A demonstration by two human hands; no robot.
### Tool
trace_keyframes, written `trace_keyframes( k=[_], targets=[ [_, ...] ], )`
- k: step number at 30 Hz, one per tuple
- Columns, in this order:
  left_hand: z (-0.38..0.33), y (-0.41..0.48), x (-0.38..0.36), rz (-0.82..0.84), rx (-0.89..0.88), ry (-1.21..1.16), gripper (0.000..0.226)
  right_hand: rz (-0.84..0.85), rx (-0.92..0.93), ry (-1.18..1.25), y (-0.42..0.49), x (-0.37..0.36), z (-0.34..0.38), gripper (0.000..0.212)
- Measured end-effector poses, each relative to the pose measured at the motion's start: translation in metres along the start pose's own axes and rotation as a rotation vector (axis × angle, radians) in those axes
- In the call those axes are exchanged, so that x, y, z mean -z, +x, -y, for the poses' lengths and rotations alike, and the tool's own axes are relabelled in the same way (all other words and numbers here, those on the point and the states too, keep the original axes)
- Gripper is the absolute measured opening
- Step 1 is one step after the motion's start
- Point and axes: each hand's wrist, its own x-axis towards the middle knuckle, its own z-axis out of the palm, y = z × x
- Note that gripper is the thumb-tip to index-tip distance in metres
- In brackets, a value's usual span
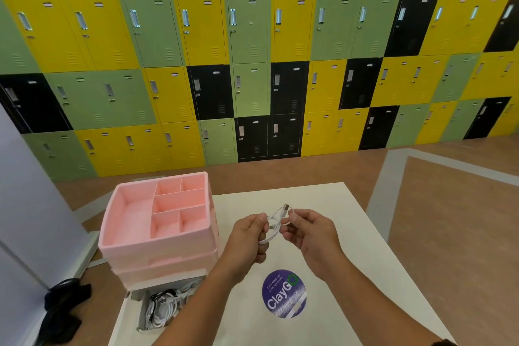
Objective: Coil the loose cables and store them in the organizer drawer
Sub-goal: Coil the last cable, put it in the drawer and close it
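Both hands up at center frame, holding one white cable (pixel 276 223) between them, above the table. My left hand (pixel 247 236) is closed around the looped bundle, thumb pressed on top of the strands, lower loop poking out under the fist. My right hand (pixel 307 229) pinches a strand between thumb and forefinger, other fingers loosely curled, not fully shut. USB plug (pixel 286 208) sticks up out of the coil at the top, between the two thumbs. Cable is only partly coiled: a few loose loops, not tidy. A second small connector shows inside the loops, type unclear.

Below the hands, white table (pixel 323 196), running from center to the bottom edge. Round purple "ClayGo" sticker (pixel 283 293) on it, lower center, just below my wrists.

Left of the hands, pink organizer (pixel 157 247) on the table's left edge. Its top tray has dividers, one large compartment and several small ones, all showing bare pink. Stacked drawers under it.

Lower left of frame, the bottom drawer (pixel 132 298) is pulled open toward me, white inside, with a tangle of black and white cables (pixel 164 307) in it. My left forearm crosses over part of it.

Far lower left, dark bag or cloth (pixel 64 309) on the floor. Upper half of frame, a wall of yellow, green and black lockers (pixel 252 50).
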Motion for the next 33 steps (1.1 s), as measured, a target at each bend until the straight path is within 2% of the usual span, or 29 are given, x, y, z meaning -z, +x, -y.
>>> trace_keyframes(
  k=[8, 11, 14, 19, 22, 27, 31, 33],
  targets=[
    [0.0, -0.003, 0.002, 0.03, 0.026, 0.046, 0.034, -0.023, -0.054, 0.062, 0.0, 0.002, -0.001, 0.011],
    [-0.004, -0.006, -0.001, 0.11, 0.034, 0.051, 0.033, -0.004, -0.098, 0.024, 0.001, 0.0, -0.005, 0.013],
    [-0.008, -0.008, -0.003, 0.156, 0.043, 0.012, 0.032, 0.024, -0.111, -0.025, -0.001, -0.002, -0.007, 0.006],
    [-0.006, -0.004, -0.004, 0.023, 0.001, 0.059, 0.041, 0.106, -0.127, -0.043, -0.009, -0.004, -0.011, 0.008],
    [-0.004, -0.003, -0.004, 0.01, -0.001, 0.112, 0.048, 0.11, -0.152, -0.028, -0.011, -0.006, -0.016, 0.009],
    [0.001, -0.001, -0.006, 0.014, -0.017, 0.168, 0.045, 0.087, -0.129, 0.012, -0.013, -0.009, -0.02, 0.012],
    [0.003, 0.001, -0.01, -0.075, -0.077, 0.261, 0.04, 0.129, -0.146, -0.001, -0.014, -0.008, -0.019, 0.031],
    [0.006, 0.003, -0.011, -0.125, -0.112, 0.324, 0.038, 0.175, -0.138, -0.005, -0.016, -0.008, -0.018, 0.033]
  ],
)
